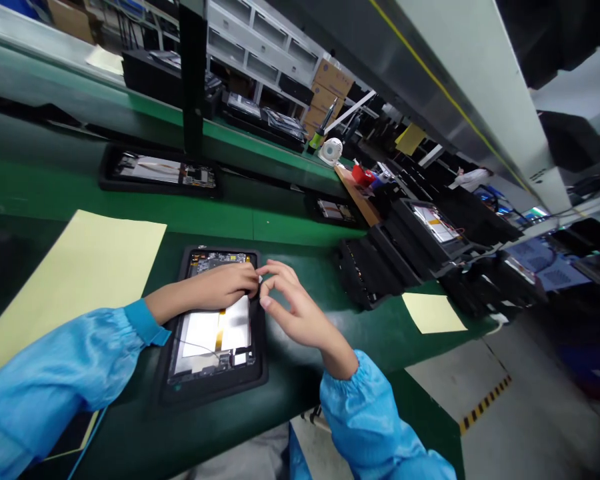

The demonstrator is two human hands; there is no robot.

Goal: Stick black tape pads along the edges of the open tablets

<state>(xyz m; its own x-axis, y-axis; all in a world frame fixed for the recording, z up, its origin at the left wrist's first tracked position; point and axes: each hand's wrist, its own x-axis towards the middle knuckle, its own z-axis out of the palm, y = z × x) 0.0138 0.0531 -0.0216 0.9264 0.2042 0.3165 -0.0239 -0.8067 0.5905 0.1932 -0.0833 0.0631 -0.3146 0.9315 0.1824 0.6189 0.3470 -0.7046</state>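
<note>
An opened tablet [237,320] lies in a black tray-like holder [261,360] on the green bench, its circuit board, white battery and amber tape exposed. My left hand [225,285] rests across the tablet's upper half, fingers curled together at the right edge. Beside that edge is my right hand [293,303], its index finger and thumb bent into a near loop with the tips close together. Both hands' fingertips meet near the holder's right rim. Whatever they pinch is hidden or too small to make out.
Pale yellow sheets [95,260] lie at the left, with another yellow sheet [433,313] at the right. Stacked black holders [380,263] stand to the right. Behind, another opened tablet [163,172] sits below a raised ledge. A small white fan [331,151] stands farther back.
</note>
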